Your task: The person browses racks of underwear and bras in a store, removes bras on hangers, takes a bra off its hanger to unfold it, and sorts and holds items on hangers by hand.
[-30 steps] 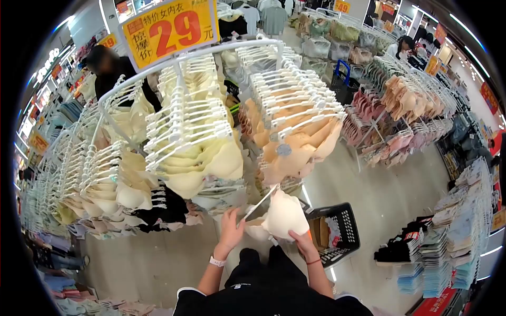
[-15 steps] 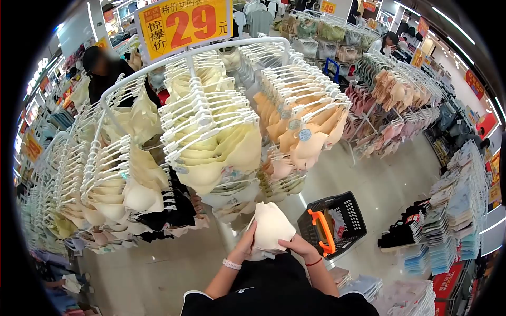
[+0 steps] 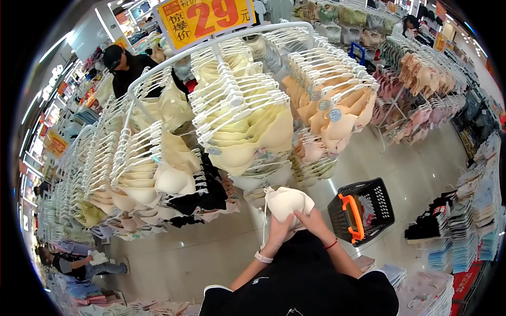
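A cream bra (image 3: 286,201) is held in front of my body, its moulded cup facing up and a thin strap dangling on the left. My left hand (image 3: 280,230) grips its lower left part, with a pale band on the wrist. From the lower right, my right hand (image 3: 312,222) closes on the same bra, its fingers near those of the left; a red cord circles that wrist. Just beyond the bra hang rows of pale yellow bras (image 3: 247,142) on white hangers.
A black shopping basket (image 3: 380,210) with an orange handle stands on the floor to my right. A white rack (image 3: 179,55) carries a yellow price sign (image 3: 205,21). Stacked folded garments (image 3: 453,237) lie at the right. One person (image 3: 126,68) stands behind the rack, another (image 3: 84,263) at lower left.
My hands have come closer together on the bra, and its strap now hangs down on the left. The view has shifted, so the rack and basket appear farther right.
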### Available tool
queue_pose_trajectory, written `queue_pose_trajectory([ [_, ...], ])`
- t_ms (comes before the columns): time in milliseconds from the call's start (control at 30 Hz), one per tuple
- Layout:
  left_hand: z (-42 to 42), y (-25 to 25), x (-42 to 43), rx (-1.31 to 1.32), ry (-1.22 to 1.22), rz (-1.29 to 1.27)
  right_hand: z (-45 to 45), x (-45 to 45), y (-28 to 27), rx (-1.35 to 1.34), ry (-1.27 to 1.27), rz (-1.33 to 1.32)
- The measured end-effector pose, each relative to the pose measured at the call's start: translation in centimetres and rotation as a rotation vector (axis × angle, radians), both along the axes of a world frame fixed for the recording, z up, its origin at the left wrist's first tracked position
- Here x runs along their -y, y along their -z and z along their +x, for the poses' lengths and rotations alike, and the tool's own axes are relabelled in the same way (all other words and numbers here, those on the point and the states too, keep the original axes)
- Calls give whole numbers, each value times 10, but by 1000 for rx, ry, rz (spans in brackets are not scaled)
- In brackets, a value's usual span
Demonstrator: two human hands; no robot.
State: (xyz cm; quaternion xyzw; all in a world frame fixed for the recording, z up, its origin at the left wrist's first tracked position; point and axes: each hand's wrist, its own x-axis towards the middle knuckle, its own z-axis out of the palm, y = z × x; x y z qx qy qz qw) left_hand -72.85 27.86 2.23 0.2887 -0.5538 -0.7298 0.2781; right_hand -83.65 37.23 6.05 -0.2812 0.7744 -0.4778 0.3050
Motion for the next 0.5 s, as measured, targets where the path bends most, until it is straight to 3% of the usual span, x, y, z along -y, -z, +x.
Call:
queue_pose_trajectory([
  [100, -1, -13, 11, 48, 44, 63, 1, 7, 9, -33, 84, -282],
  [233, -8, -20, 10, 108, -5, 193, -30, 8, 55, -306, 97, -242],
  [333, -15, -16, -2, 102, -23, 232, -55, -5, 11, -215, 223, -145],
  [433, -27, 16, -18, 95, -37, 201, -91, -24, 2, -165, 119, -223],
  [500, -37, 38, -26, 150, -32, 256, -109, -39, 18, -125, -26, -124],
])
